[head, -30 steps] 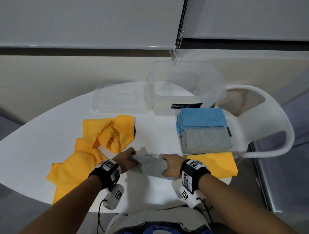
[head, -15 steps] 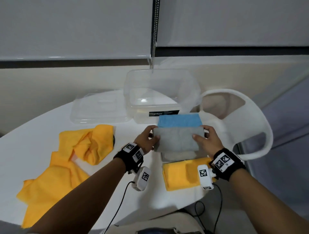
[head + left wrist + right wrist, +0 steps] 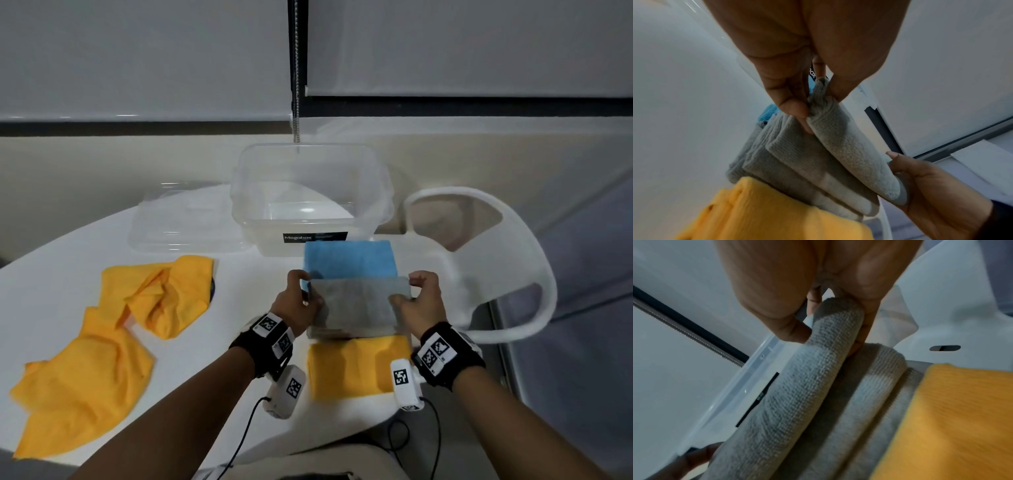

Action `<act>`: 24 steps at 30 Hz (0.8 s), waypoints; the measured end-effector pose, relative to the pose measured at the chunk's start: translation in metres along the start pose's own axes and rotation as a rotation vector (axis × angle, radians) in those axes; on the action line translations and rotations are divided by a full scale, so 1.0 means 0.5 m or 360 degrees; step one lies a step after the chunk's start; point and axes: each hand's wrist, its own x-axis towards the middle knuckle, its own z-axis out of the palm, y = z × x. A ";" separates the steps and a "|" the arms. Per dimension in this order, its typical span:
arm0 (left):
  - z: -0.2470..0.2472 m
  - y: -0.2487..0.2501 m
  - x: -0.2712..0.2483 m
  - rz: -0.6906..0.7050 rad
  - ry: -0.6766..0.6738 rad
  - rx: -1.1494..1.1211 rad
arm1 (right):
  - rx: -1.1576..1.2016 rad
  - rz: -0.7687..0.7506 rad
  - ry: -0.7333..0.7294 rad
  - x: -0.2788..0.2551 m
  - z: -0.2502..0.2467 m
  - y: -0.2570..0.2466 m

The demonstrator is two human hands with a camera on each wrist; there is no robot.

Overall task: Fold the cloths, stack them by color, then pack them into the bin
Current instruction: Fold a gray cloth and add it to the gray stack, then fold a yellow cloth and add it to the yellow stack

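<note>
A folded grey cloth (image 3: 356, 303) is held just above the grey stack (image 3: 349, 331). My left hand (image 3: 301, 296) pinches its left end (image 3: 823, 104) between thumb and fingers. My right hand (image 3: 416, 301) pinches the right end (image 3: 834, 321). The stacked grey cloths (image 3: 789, 165) (image 3: 875, 386) lie under it. A folded blue stack (image 3: 351, 258) sits behind the grey one, and a folded yellow cloth (image 3: 356, 365) lies in front. Two unfolded yellow cloths (image 3: 164, 294) (image 3: 82, 380) lie crumpled at the left. The clear bin (image 3: 311, 202) stands at the back, with nothing in it.
The bin's clear lid (image 3: 181, 219) lies flat to the left of the bin. A white chair (image 3: 479, 267) stands against the table's right edge. The white table (image 3: 246, 284) ends close behind the yellow folded cloth, toward me.
Both hands carried the folded grey cloth from the table's near middle over to the right and lowered it toward the grey stack.
</note>
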 end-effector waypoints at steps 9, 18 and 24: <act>0.027 0.000 -0.035 0.0529 0.0277 0.0986 | -0.1067 -0.1169 -0.0118 -0.038 0.009 0.011; 0.062 -0.049 -0.028 0.0455 -0.0177 0.1369 | -0.1518 -0.0842 -0.0617 -0.034 0.011 0.086; 0.057 -0.027 -0.030 0.0474 -0.0097 0.1317 | -0.1460 -0.0767 -0.0609 -0.035 0.011 0.059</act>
